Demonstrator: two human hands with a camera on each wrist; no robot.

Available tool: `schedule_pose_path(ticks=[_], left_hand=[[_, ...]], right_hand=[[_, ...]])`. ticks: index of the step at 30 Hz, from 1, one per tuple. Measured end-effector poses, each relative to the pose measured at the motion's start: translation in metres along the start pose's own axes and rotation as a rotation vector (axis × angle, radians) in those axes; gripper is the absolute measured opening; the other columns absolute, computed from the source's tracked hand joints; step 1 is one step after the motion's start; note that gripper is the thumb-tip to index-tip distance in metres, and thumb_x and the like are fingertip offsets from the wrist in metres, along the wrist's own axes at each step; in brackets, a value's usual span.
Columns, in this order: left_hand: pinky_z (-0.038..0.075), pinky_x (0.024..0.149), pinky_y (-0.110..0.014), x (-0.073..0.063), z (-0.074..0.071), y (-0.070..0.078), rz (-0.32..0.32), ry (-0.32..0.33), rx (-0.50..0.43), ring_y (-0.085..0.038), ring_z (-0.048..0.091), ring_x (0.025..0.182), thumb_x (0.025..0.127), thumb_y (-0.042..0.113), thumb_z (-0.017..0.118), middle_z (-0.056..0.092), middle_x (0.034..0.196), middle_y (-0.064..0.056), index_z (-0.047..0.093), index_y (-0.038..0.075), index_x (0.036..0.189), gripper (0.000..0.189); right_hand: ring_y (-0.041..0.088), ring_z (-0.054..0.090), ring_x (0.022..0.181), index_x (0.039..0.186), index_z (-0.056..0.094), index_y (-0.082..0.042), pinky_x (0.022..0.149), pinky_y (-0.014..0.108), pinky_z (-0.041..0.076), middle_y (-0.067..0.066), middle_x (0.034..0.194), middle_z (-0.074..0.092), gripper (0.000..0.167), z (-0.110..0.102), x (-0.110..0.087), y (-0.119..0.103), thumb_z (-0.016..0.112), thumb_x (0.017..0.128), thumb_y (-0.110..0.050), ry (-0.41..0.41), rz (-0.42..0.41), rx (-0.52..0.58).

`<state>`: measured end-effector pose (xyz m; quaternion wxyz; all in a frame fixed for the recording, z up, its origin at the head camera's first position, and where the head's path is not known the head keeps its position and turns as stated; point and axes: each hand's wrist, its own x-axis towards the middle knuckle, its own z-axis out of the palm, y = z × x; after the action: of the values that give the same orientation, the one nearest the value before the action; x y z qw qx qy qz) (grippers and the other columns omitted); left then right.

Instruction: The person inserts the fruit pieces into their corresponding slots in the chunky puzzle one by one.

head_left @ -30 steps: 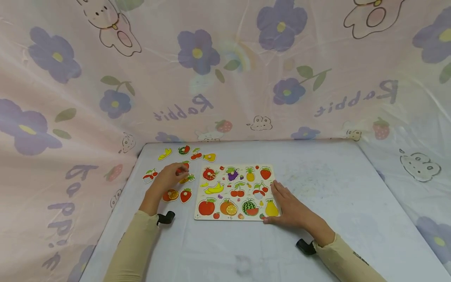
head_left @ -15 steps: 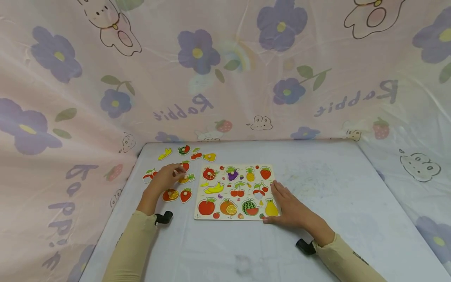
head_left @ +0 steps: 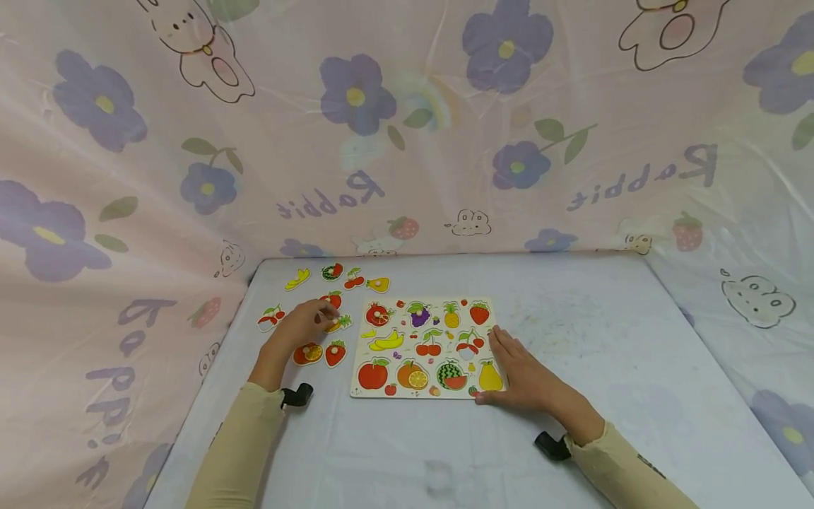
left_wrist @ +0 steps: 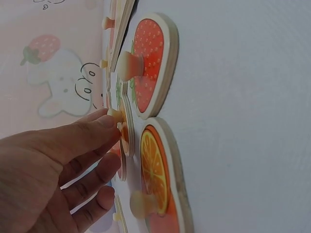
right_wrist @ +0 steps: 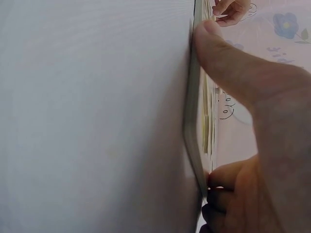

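Note:
My left hand point(head_left: 304, 324) pinches the knob point(left_wrist: 114, 115) of a pineapple puzzle piece point(head_left: 343, 322) between thumb and index finger, the other fingers loosely bent. Left of the wooden fruit puzzle board point(head_left: 407, 391) lies this piece, partly covered by the hand. An apple piece point(head_left: 331, 300) shows just behind the fingertips; an orange piece point(left_wrist: 154, 170) and a strawberry piece point(left_wrist: 149, 65) lie nearer. My right hand point(head_left: 524, 375) holds the board at its near right corner, thumb point(right_wrist: 218, 48) along the front edge and fingers on the right edge. Knobbed pomegranate point(head_left: 378, 314) and grape point(head_left: 420, 315) pieces sit in the board's far row.
Behind the left hand lie banana point(head_left: 297, 278), watermelon point(head_left: 332, 271), cherry point(head_left: 354, 278) and pear point(head_left: 378, 284) pieces. A lychee piece point(head_left: 270, 318) is left of it. A printed curtain point(head_left: 432, 198) rises along the far edge of the white table point(head_left: 407, 452).
My left hand has shifted slightly down from beside the apple piece onto the pineapple piece's knob, uncovering more of the apple. The right hand and the board have stayed in place.

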<state>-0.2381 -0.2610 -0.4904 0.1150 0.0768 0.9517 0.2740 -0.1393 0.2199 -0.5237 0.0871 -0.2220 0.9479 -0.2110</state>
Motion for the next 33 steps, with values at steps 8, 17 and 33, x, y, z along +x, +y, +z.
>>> schedule_pose_path(ticks=[8, 17, 33], left_hand=[[0.053, 0.083, -0.039, -0.0014, 0.001, 0.0043, 0.009, 0.0, 0.016, -0.024, 0.059, 0.094, 0.105, 0.019, 0.073, 0.069, 0.104, -0.003, 0.074, 0.014, 0.114, 0.011], [0.053, 0.085, -0.041, -0.0005, 0.0028, 0.0048, 0.019, 0.012, 0.046, -0.023, 0.059, 0.093, 0.104, 0.019, 0.073, 0.069, 0.104, -0.003, 0.074, 0.015, 0.113, 0.01], [0.053, 0.083, -0.04, -0.0018, 0.0024, 0.0085, -0.003, 0.027, 0.058, -0.021, 0.06, 0.091, 0.103, 0.021, 0.075, 0.07, 0.101, -0.001, 0.075, 0.015, 0.112, 0.011]], right_hand=[[0.043, 0.018, 0.163, 0.167, 0.02, 0.006, 0.128, 0.058, 0.023, 0.024, 0.177, 0.015, 0.133, -0.0008, -0.0008, 0.0, 0.081, 0.081, -0.074, 0.0, -0.006, -0.003], [0.043, 0.018, 0.163, 0.167, 0.019, 0.006, 0.128, 0.058, 0.022, 0.024, 0.177, 0.015, 0.133, -0.0012, -0.0011, -0.0008, 0.083, 0.08, -0.072, -0.005, 0.002, 0.008], [0.042, 0.017, 0.163, 0.168, 0.019, 0.006, 0.128, 0.058, 0.021, 0.024, 0.177, 0.014, 0.132, -0.0016, -0.0004, -0.0004, 0.083, 0.081, -0.071, -0.009, 0.0, 0.015]])
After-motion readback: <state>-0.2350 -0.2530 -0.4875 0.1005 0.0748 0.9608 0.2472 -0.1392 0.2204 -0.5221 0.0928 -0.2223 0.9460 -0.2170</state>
